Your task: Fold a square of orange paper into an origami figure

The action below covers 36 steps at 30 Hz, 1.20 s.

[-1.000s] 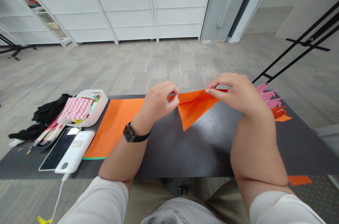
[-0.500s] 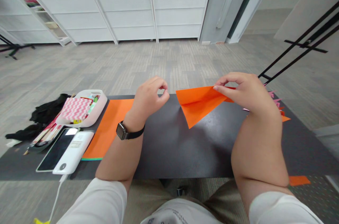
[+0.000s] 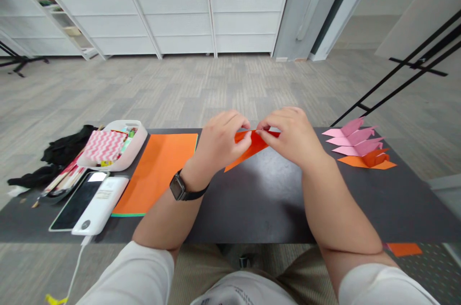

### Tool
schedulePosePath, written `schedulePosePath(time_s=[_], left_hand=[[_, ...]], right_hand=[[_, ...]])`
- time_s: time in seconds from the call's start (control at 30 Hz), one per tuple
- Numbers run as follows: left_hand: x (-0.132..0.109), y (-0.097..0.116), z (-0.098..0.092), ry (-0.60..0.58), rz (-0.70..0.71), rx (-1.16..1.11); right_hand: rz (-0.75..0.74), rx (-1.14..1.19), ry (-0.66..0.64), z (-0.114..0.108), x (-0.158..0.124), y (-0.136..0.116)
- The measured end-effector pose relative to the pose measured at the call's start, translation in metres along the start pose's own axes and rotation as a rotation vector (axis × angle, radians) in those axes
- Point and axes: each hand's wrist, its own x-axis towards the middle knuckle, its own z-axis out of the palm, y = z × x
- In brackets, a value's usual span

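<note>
A folded sheet of orange paper (image 3: 252,145) is held up over the dark table, pinched along its top edge by both hands. My left hand (image 3: 224,140), with a black watch on its wrist, has thumb and fingertips closed on the paper's left part. Close beside it, my right hand (image 3: 290,134) pinches the same edge farther right. The hands hide much of the paper, and one pointed corner hangs toward the lower left. On the right stand folded pink paper figures (image 3: 355,138) and an orange paper figure (image 3: 370,158).
The dark table (image 3: 252,213) bears a stack of orange paper (image 3: 162,165) left of my hands. Farther left lie a white power bank (image 3: 99,206) with a cable, a phone (image 3: 77,204), a white basket (image 3: 135,146) and black cloth (image 3: 68,146). An orange scrap (image 3: 405,249) lies beyond the near edge.
My right hand has moved left with the orange paper, closer to my left hand. My left hand, empty before, now pinches the paper too. The paper figures at right have come into view.
</note>
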Motion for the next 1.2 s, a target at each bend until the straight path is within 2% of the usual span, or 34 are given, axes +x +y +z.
schedulePosePath(time_s=[0.3, 0.63, 1.2], left_hand=[[0.0, 0.0, 0.006, -0.024, 0.02, -0.011], [0.0, -0.004, 0.008, -0.047, 0.033, -0.011], [0.0, -0.003, 0.005, -0.019, 0.05, -0.015]], right_hand=[[-0.012, 0.0, -0.017, 0.002, -0.002, -0.009], [-0.032, 0.03, -0.015, 0.002, -0.002, -0.004], [-0.039, 0.064, -0.013, -0.006, -0.002, 0.001]])
